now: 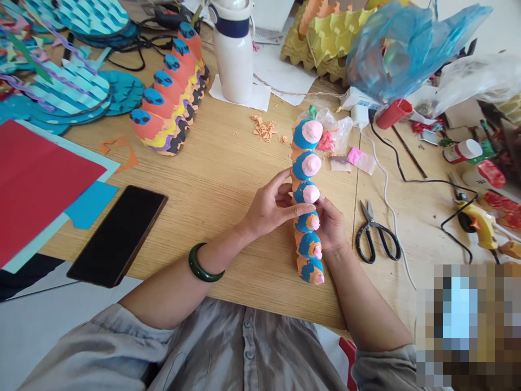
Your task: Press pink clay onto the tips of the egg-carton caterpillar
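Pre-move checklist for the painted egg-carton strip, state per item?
1. Left hand on the painted egg-carton strip: ok, fingers on its left side at the middle cups.
2. Right hand on the strip: ok, it holds the right side, partly hidden behind the cups.
3. Strip supported: ok, it lies lengthwise on the table.
4. Pink tips on cups: ok, all six visible cups show one; how firmly they sit, cannot tell.
5. Scissors apart from the hands: ok, lying to the right of the right hand.
6. Phone out of the way: ok, far left of the strip.
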`<state>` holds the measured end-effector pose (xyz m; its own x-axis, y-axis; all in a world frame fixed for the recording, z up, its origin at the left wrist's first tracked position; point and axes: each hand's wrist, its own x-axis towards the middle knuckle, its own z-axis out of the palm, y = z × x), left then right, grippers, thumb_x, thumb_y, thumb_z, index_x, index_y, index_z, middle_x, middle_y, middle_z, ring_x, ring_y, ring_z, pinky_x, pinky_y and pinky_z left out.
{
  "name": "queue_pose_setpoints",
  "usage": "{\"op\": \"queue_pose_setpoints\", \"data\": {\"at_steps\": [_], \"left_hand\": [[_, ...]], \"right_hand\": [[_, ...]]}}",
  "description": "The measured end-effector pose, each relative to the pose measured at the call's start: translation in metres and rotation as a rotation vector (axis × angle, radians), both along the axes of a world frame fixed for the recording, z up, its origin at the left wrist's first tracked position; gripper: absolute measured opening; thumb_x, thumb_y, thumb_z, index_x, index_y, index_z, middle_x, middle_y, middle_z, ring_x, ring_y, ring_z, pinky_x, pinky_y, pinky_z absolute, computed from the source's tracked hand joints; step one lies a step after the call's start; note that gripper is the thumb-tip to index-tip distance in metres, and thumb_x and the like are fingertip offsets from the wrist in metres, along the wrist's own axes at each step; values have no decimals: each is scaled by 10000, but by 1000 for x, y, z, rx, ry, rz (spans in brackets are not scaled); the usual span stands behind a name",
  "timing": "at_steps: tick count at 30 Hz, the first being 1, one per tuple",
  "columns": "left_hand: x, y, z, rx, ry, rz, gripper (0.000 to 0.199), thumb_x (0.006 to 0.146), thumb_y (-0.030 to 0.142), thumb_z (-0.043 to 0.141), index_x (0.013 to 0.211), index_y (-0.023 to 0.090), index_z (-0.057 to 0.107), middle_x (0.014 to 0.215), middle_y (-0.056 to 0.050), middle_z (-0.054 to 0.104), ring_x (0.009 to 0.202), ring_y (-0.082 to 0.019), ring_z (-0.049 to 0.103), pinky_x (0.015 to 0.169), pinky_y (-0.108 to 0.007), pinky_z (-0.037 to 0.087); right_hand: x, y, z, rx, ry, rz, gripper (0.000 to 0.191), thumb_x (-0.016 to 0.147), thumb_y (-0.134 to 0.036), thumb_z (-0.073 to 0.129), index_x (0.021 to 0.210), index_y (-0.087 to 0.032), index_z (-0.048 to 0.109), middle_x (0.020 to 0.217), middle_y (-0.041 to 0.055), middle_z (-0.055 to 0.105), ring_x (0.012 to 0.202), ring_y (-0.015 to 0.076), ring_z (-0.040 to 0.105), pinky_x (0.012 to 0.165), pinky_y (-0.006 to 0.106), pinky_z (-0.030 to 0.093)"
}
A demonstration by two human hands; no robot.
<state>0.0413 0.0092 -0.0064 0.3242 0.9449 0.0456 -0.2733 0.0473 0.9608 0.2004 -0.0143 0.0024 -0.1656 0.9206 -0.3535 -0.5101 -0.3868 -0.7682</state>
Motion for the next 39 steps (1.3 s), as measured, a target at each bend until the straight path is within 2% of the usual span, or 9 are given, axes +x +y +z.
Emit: {"op": "queue_pose_setpoints", "data": {"at_steps": [5,11,14,19,23,27,31,34,39], "left_hand": [[0,2,3,-31,-49,3,653,758,523,908,1237,185,620,1008,-61,842,876,-178,795,808,-266,620],[-1,4,-2,-6,-91,-34,676,763,544,903,1284,216,625,981,-33,834,865,-172,782,799,-280,617],[-1,4,0,-6,-96,-34,660,760,523,913,1277,222,633,973,-22,826,844,-162,770,791,-282,619],[-4,5,5,-37,-151,-92,629,817,604,840,1277,224,641,959,-25,811,864,-175,766,771,-294,624],[-6,7,5,-99,-117,-106,594,804,601,850,1225,230,654,977,-27,805,909,-201,768,788,-311,626],[-7,7,6,-112,-74,-115,532,899,673,715,1149,205,672,975,-39,773,901,-195,744,785,-313,624],[-7,8,7,-118,-25,-80,525,853,655,770,1079,193,661,955,-33,736,898,-198,720,789,-326,621],[-8,9,10,-168,-13,-105,513,867,676,727,1046,200,663,965,-51,737,904,-235,725,796,-381,626],[-8,9,12,-127,121,-17,374,842,537,756,949,190,666,904,-46,715,905,-234,682,783,-366,605]], "right_hand": [[3,-1,0,-18,-32,-19,259,802,-477,822,809,-241,714,665,-22,677,590,158,587,562,309,524],[5,-2,-1,8,-6,0,273,795,-497,820,823,-245,718,680,-17,691,582,166,582,542,310,513],[5,-2,-2,37,14,-12,275,776,-485,840,817,-247,709,684,-32,678,568,146,564,545,298,504],[5,-1,-5,99,-40,-36,280,773,-489,843,825,-256,696,724,-37,675,616,145,588,603,308,515],[4,-1,-6,153,-75,-58,289,772,-496,847,775,-254,688,700,-32,652,605,144,554,576,296,486],[2,-1,-4,135,-87,-68,334,728,-509,883,737,-243,682,653,-40,607,567,128,490,536,276,431],[0,-1,-2,129,-125,-65,334,718,-507,887,752,-238,693,687,-21,638,589,139,508,557,292,439],[-2,-3,0,120,-140,-64,319,725,-501,883,755,-238,704,688,-20,643,593,135,514,569,289,433],[-5,-5,0,98,-211,-54,295,735,-475,882,743,-239,706,668,-30,632,566,122,466,532,276,365]]}}
